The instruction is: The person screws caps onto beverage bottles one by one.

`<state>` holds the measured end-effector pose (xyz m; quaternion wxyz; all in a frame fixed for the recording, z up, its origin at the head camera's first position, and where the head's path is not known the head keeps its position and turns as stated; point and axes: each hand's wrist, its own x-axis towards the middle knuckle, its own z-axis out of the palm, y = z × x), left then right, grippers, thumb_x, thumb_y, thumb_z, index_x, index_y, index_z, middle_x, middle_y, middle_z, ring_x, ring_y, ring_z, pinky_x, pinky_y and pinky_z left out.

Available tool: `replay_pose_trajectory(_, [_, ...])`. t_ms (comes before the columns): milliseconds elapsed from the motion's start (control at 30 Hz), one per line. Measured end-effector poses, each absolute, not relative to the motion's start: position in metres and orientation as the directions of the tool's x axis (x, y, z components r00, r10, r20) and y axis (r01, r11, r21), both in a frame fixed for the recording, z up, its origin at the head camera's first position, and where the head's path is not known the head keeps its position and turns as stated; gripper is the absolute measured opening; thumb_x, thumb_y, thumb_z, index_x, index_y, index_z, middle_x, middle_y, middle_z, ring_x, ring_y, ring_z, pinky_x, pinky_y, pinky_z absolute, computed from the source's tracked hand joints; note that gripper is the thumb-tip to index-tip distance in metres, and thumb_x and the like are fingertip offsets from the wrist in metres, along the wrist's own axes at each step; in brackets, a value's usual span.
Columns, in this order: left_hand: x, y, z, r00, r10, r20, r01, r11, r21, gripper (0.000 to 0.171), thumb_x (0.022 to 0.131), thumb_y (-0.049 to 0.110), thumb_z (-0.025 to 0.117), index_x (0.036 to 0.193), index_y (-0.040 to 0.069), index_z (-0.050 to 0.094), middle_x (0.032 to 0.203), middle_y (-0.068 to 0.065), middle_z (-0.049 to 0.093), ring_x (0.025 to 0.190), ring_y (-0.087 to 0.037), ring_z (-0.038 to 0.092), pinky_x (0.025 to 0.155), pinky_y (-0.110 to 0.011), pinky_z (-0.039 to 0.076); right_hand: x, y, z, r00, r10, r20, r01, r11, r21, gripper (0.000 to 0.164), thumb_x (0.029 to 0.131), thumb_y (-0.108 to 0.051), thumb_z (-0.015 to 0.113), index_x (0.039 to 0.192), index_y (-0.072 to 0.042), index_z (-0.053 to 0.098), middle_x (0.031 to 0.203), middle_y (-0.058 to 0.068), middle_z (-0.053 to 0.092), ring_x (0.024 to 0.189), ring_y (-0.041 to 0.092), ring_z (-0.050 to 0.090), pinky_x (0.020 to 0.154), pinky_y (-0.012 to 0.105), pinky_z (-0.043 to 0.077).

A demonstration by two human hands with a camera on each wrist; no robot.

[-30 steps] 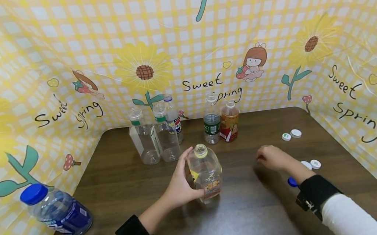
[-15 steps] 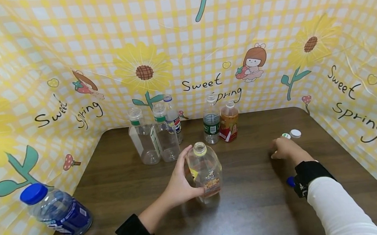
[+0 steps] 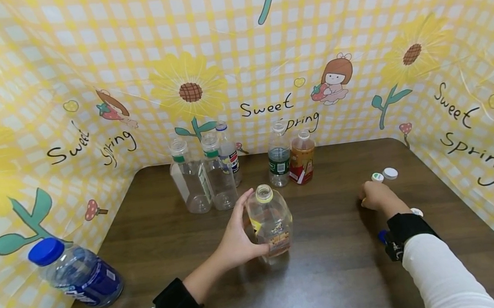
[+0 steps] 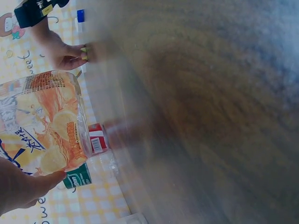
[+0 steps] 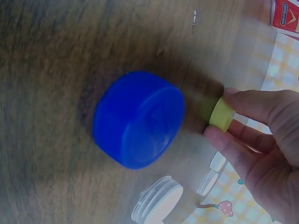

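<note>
On the right side of the table [image 3: 447, 206], the right hand [image 5: 266, 135] pinches a yellow cap [image 5: 222, 114] between thumb and fingertips, low over the wood. Well to its left is the open bottle [image 3: 276, 219], gripped by the left hand [image 3: 236, 244], thumb across the front; its long axis is close to upright, mouth [image 3: 264, 192] on top, though whether the base touches the table cannot be told. That mouth is nearer the left hand than the right. Blue Chinese characters, not all legible, cross the orange label [image 4: 51, 126]; "Sweet Spring" reads on the checked cloth [image 3: 247, 52] behind
</note>
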<state>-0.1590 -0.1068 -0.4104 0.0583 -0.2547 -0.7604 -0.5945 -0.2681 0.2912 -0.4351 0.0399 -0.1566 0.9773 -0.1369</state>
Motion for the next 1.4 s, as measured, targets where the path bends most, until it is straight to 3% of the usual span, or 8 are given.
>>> replay_pose_trajectory(300, [-0.161,-0.105,-0.410,-0.863,0.329,0.383,0.452,0.166,0.876,0.116,0.057,-0.001,0.084,0.152,0.024,0.023,0.140,-0.006,0.042,0.127,-0.022,0.043,0.102,-0.047,0.041,-0.264,0.295,-0.437,-0.947,-0.320,0.012,-0.311,0.909,-0.279,0.016,0.068,0.001,0.068,0.064,-0.005,0.055,0.063,0.001,0.049,0.059,0.020,0.044,0.055,0.036,0.039])
replay_pose_trajectory(533, [-0.159,-0.104,-0.409,-0.862,0.329,0.385,0.455,0.167,0.875,0.115,0.056,-0.001,0.084,0.152,0.016,0.023,0.140,-0.009,0.042,0.126,-0.025,0.044,0.101,-0.049,0.042,-0.264,0.295,-0.438,-0.943,-0.333,0.017,-0.325,0.908,-0.265,0.010,0.068,0.001,0.069,0.067,-0.004,0.061,0.066,0.002,0.054,0.061,0.020,0.046,0.058,0.039,0.043])
replay_pose_trajectory(700, [-0.159,-0.103,-0.410,-0.864,0.330,0.380,0.449,0.168,0.877,0.116,0.056,-0.001,0.084,0.152,0.019,0.023,0.140,-0.007,0.043,0.126,-0.024,0.044,0.102,-0.048,0.042,-0.263,0.292,-0.435,-0.929,-0.368,0.024,-0.361,0.892,-0.271,0.015,0.068,0.003,0.067,0.062,-0.006,0.057,0.062,-0.001,0.050,0.058,0.018,0.043,0.055,0.034,0.038])
replay_pose_trajectory(800, [-0.159,-0.103,-0.411,-0.867,0.331,0.373,0.444,0.172,0.879,0.116,0.056,-0.001,0.085,0.152,0.022,0.023,0.140,-0.006,0.042,0.126,-0.023,0.044,0.102,-0.047,0.042,-0.264,0.288,-0.428,-0.910,-0.412,0.041,-0.408,0.876,-0.259,0.007,0.069,0.003,0.067,0.067,-0.002,0.063,0.065,0.003,0.058,0.060,0.020,0.052,0.057,0.037,0.045])
replay_pose_trajectory(1033, [-0.158,-0.104,-0.414,-0.874,0.329,0.358,0.433,0.190,0.881,0.117,0.056,-0.001,0.085,0.152,0.025,0.022,0.142,-0.004,0.041,0.128,-0.021,0.042,0.103,-0.047,0.041,-0.259,0.266,-0.403,-0.828,-0.553,0.095,-0.560,0.805,-0.195,0.007,0.074,0.003,0.072,0.080,0.002,0.069,0.077,0.010,0.067,0.075,0.032,0.064,0.069,0.045,0.053])
replay_pose_trajectory(1400, [-0.156,-0.102,-0.416,-0.880,0.332,0.340,0.421,0.213,0.882,0.116,0.057,0.004,0.086,0.151,0.028,0.023,0.143,-0.003,0.038,0.130,-0.022,0.040,0.103,-0.049,0.040,-0.230,0.209,-0.360,-0.633,-0.768,0.099,-0.773,0.618,-0.144,0.014,0.074,0.005,0.077,0.079,-0.006,0.069,0.078,0.001,0.057,0.070,0.016,0.057,0.061,0.031,0.051])
